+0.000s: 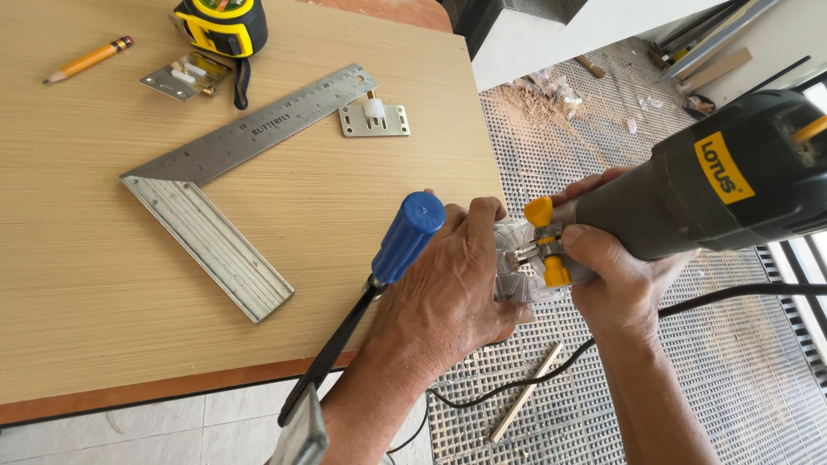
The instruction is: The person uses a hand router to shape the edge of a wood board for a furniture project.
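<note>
My right hand (613, 274) grips the dark grey body of a corded trim router (689, 189), held sideways against the right edge of the wooden board (258, 258). The fingers of my left hand (448, 275) press on the router's clear base (517, 267) with its yellow knobs (543, 237). Just left of my left hand, a blue-handled clamp (405, 237) bites the board's edge.
On the board lie a steel try square (224, 164), two metal hinge plates (373, 116), a yellow tape measure (222, 24) and an orange pencil (86, 60). Below are a grey mesh mat (749, 362) with sawdust, a wood strip (525, 392) and the black cord (732, 297).
</note>
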